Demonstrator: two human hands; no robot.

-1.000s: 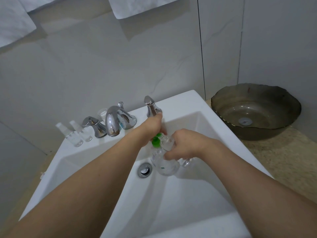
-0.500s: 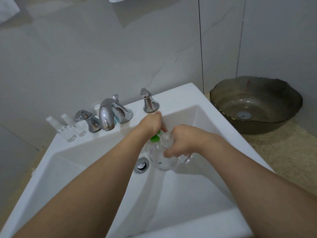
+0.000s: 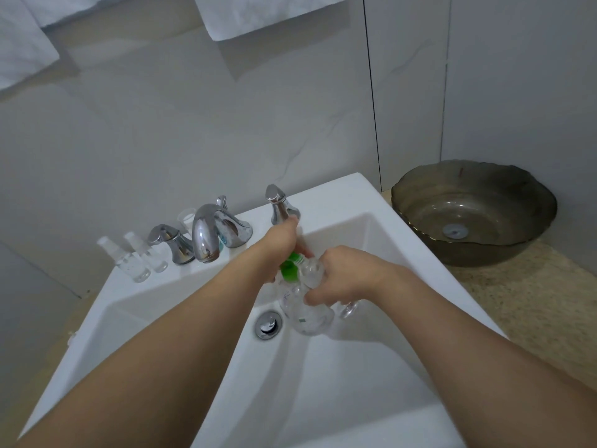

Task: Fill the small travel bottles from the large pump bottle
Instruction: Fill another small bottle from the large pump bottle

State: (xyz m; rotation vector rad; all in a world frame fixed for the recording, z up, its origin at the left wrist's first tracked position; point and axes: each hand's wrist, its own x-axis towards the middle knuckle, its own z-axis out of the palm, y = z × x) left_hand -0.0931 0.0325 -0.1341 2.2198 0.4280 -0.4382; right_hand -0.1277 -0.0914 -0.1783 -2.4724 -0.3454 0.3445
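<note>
Pump bottle: clear large pump bottle (image 3: 305, 313) with green pump top (image 3: 289, 268), held tilted over the white sink basin (image 3: 371, 367), just above and right of the drain (image 3: 267, 324).
Left hand: left hand (image 3: 280, 245) curled round the green pump top, fingers wrapped on it.
Right hand: right hand (image 3: 342, 276) gripping the bottle's neck and shoulder, fingers curled over it; a clear rounded bit (image 3: 347, 309) sticks out under the palm, can't tell what it is.
Travel bottles: two small clear travel bottles (image 3: 129, 260) upright on the sink's back ledge, left of the faucet handles, well apart from both hands.
Faucet: chrome spout (image 3: 206, 236) between two chrome handles (image 3: 171, 242), on the ledge.
Cup: small clear cup (image 3: 186, 218) behind the spout.
Far right: dark glass vessel bowl (image 3: 475, 215) on a speckled counter (image 3: 533, 305).
Wall: white towels (image 3: 268, 14) hanging above.
</note>
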